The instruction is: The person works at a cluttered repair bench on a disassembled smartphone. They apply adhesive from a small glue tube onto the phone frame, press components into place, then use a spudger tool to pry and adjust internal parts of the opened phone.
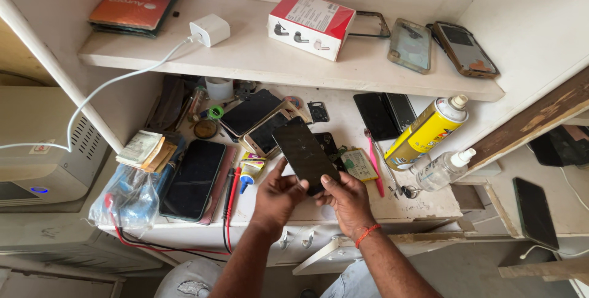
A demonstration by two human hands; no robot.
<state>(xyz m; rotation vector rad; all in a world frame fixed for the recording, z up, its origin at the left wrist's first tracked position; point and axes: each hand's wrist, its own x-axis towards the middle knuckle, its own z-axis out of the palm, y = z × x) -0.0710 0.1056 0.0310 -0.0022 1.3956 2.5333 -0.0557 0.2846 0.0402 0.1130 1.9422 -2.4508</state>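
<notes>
over a cluttered white bench (pixel 423 203), left hand (pixel 277 197) and right hand (pixel 348 198) both grip a black phone (pixel 305 154).

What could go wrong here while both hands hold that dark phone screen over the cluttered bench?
1. The dark screen panel is held only at its lower end by the left hand and right hand; it could slip or flex and crack.
2. It hangs over the opened phone with its circuit board, so a drop might damage both.
3. The yellow spray can and clear bottle stand close to the right hand; an elbow or wrist movement might tip them.
</notes>
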